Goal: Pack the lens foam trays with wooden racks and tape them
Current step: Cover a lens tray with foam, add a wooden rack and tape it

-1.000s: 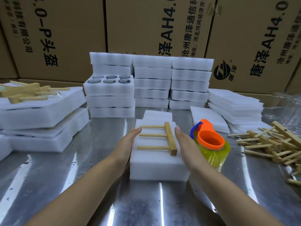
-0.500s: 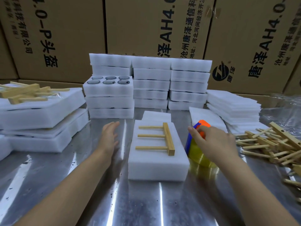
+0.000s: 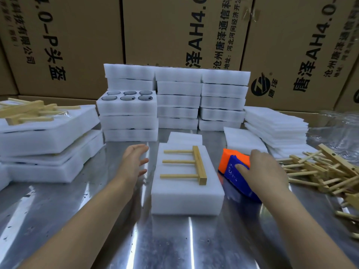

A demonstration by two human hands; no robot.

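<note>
At the middle of the counter (image 3: 174,241) lies the foam tray (image 3: 187,200), its long axis running straight away from me. A wooden rack (image 3: 199,166) lies flat on top, with its bar along the tray's right side and three pegs pointing left. My right grip (image 3: 266,171) is curled over the tape dispenser (image 3: 232,178), thumb on its blue flank, and the dispenser sits just beside the tray's right edge. So the tray lies directly left of that grip, and I judge a short sideways carry would bring the tape over the rack. My left grip (image 3: 134,162) is slack, fingers straight and holding nothing. It hangs near the tray's far left edge without touching it, and I cannot tell whether it is clear of the counter. It is the nearer one for steadying the foam. No tape shows on this tray yet, so taping looks like the step in hand.
</note>
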